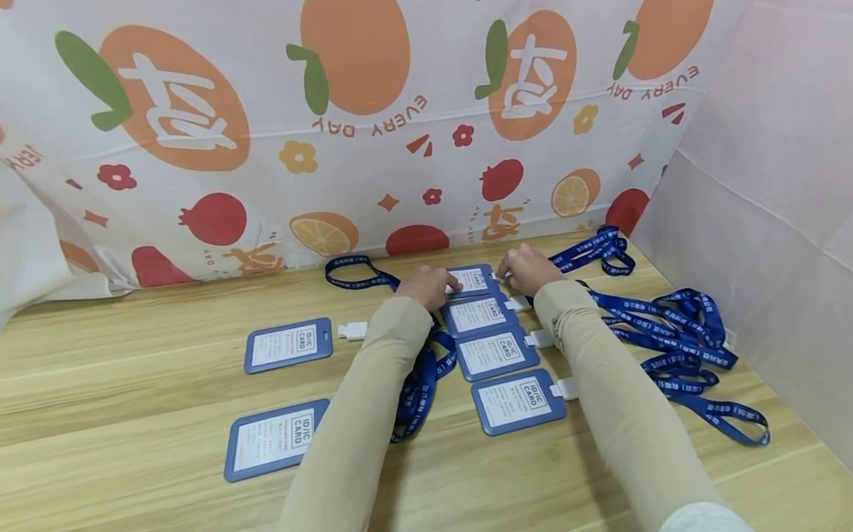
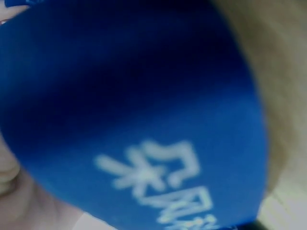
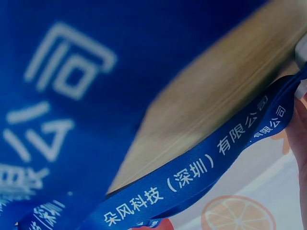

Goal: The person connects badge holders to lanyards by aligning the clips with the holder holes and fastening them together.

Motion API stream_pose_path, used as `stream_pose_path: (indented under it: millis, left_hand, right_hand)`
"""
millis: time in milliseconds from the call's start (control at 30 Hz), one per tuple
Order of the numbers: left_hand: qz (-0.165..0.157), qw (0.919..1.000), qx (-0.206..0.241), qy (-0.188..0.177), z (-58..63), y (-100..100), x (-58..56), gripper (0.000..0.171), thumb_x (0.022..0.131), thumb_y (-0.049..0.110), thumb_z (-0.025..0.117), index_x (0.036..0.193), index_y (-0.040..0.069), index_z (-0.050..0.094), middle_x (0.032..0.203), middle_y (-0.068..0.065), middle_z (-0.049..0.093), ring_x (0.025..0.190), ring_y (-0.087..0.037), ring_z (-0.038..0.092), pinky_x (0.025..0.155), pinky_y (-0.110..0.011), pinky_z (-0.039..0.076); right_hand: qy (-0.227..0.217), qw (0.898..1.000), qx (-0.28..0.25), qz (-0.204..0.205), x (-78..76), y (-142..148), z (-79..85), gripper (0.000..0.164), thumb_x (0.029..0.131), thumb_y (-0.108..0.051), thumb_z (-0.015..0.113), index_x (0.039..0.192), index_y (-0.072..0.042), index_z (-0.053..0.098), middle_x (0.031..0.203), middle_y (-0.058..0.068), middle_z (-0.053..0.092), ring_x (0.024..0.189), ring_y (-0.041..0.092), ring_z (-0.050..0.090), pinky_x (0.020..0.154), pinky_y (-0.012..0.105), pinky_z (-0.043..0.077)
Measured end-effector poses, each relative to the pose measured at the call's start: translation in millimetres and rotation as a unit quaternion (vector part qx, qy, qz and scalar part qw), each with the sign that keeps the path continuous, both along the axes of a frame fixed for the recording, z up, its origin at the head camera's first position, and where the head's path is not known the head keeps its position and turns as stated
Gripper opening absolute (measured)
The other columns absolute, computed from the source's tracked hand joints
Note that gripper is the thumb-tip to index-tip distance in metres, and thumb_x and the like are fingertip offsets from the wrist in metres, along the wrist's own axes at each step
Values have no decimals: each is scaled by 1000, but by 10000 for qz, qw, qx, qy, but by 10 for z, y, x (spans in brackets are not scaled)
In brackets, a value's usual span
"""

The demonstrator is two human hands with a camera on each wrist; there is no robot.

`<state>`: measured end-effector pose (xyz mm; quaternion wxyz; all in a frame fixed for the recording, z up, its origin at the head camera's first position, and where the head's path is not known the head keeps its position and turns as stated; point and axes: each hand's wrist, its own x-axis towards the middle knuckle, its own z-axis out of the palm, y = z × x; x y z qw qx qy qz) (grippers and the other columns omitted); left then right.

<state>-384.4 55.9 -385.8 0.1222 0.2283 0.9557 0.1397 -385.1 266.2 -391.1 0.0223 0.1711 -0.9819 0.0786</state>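
Observation:
At the back of the table, my left hand (image 1: 424, 286) grips the left end of the farthest blue ID card holder (image 1: 473, 281). My right hand (image 1: 530, 270) pinches the white clip at that holder's slotted right end; fingers hide most of the clip. From the right hand a blue lanyard (image 1: 586, 249) trails off to the right. The right wrist view shows its printed strap (image 3: 182, 177) close up, with a bit of white clip (image 3: 301, 52) at the edge. A blurred blue strap (image 2: 134, 105) covers most of the left wrist view.
Below the held one, several card holders (image 1: 518, 401) lie in a column, their white clips and blue lanyards (image 1: 671, 322) spread rightward. Two loose holders (image 1: 287, 344) lie at left, near a white clip (image 1: 352, 331). More lanyards (image 1: 417, 388) bunch beneath the left forearm. A printed cloth (image 1: 367, 179) hangs behind.

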Motion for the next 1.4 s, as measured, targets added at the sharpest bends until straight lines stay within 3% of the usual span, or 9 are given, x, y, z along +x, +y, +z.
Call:
stream_pose_path:
  millis: [767, 1400]
  left_hand:
    - [-62, 9999, -103, 45, 1, 2, -22, 36, 101, 5, 61, 134, 19, 69, 148, -10, 54, 128, -27, 50, 111, -43, 41]
    - [-116, 9998, -133, 5, 55, -8, 8, 36, 102, 6, 60, 135, 18, 68, 148, -11, 54, 127, -28, 50, 112, -42, 40]
  right_hand:
    - [-34, 9998, 132, 134, 18, -25, 42, 21, 89, 11, 67, 105, 2, 78, 111, 17, 73, 109, 33, 68, 93, 41, 55]
    - [-249, 9994, 212, -101, 18, -59, 76, 25, 89, 13, 65, 107, 1, 78, 113, 17, 73, 109, 31, 68, 94, 40, 54]
